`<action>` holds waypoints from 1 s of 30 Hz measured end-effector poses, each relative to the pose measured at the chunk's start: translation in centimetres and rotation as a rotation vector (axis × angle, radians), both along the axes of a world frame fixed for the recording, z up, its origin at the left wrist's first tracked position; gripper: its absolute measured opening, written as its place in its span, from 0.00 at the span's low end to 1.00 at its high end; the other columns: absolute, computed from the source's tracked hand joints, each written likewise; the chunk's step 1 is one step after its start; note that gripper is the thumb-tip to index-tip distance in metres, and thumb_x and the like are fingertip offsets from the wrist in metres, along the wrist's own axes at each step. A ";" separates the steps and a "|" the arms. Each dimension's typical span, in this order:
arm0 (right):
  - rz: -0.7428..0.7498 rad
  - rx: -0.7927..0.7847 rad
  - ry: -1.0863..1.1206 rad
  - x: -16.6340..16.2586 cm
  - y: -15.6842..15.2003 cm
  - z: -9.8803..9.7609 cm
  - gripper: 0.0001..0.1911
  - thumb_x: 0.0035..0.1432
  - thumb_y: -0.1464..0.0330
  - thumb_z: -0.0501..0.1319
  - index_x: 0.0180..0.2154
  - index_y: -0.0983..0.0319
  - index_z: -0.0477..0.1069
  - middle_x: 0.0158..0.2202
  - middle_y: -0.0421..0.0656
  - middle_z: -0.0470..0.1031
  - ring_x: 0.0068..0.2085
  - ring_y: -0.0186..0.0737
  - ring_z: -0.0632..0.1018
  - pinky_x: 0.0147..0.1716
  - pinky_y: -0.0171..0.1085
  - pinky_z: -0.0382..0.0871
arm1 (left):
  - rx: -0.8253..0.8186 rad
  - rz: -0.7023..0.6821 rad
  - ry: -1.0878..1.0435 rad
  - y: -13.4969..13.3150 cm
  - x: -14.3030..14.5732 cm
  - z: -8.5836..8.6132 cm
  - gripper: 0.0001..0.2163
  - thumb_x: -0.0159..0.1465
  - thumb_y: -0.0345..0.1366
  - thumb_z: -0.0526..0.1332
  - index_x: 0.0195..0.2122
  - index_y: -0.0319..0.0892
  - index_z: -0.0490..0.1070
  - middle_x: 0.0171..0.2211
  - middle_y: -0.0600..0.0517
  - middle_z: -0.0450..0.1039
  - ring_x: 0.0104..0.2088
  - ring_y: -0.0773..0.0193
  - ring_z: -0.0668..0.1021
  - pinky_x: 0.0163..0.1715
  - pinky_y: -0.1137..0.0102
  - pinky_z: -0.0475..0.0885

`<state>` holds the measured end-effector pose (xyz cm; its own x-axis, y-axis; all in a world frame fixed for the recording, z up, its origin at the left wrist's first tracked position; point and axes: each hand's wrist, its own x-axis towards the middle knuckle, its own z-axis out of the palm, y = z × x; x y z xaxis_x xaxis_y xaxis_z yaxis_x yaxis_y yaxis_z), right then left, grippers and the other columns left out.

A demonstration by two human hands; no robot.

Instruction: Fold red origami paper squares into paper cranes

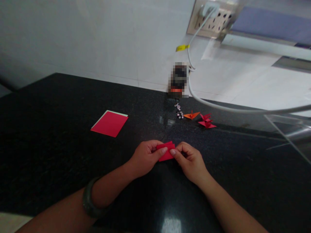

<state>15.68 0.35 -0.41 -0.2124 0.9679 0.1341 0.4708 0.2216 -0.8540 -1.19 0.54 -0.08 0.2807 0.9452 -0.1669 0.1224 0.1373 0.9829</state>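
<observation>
A small folded piece of red paper (166, 152) is held just above the black countertop (48, 145), near the middle. My left hand (144, 158) pinches its left side with thumb and fingers. My right hand (190, 161) pinches its right side. Both hands are closed on the paper. A dark bangle (88, 202) sits on my left wrist.
A stack of red paper sheets (109, 123) lies to the left. Farther back are an orange paper crane (191, 115), a red paper crane (206, 121), a small beaded strand (179, 110) and a blurred dark object (178, 80). A white cable (218, 106) runs to a wall socket (211, 14).
</observation>
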 end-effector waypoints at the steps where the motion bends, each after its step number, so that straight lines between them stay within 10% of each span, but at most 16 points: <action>1: -0.007 -0.010 -0.002 0.0 0.0 0.0 0.14 0.55 0.64 0.57 0.20 0.62 0.63 0.20 0.37 0.61 0.22 0.31 0.64 0.22 0.31 0.58 | 0.017 -0.013 0.026 0.0 -0.1 0.0 0.11 0.56 0.40 0.57 0.32 0.37 0.72 0.24 0.55 0.70 0.25 0.69 0.69 0.26 0.75 0.62; 23: -0.041 -0.361 0.334 -0.2 -0.1 -0.1 0.13 0.50 0.61 0.61 0.33 0.63 0.67 0.19 0.35 0.63 0.18 0.27 0.61 0.15 0.28 0.55 | 0.123 -0.121 0.176 -0.1 -0.2 0.0 0.12 0.59 0.39 0.53 0.26 0.38 0.71 0.21 0.57 0.64 0.24 0.71 0.66 0.25 0.76 0.60; 30: -0.020 -0.336 0.365 -0.1 -0.1 0.6 0.10 0.48 0.63 0.62 0.23 0.64 0.69 0.17 0.35 0.61 0.17 0.26 0.60 0.16 0.28 0.52 | 0.110 -0.113 0.175 -0.1 0.1 -0.1 0.10 0.58 0.38 0.55 0.28 0.38 0.72 0.22 0.55 0.68 0.25 0.70 0.69 0.25 0.76 0.63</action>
<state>15.54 0.25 0.17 -0.1903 0.9739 -0.1238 0.1291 -0.1002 -0.9866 -1.12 0.40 -0.22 0.3615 0.9246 -0.1202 0.3012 0.0062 0.9535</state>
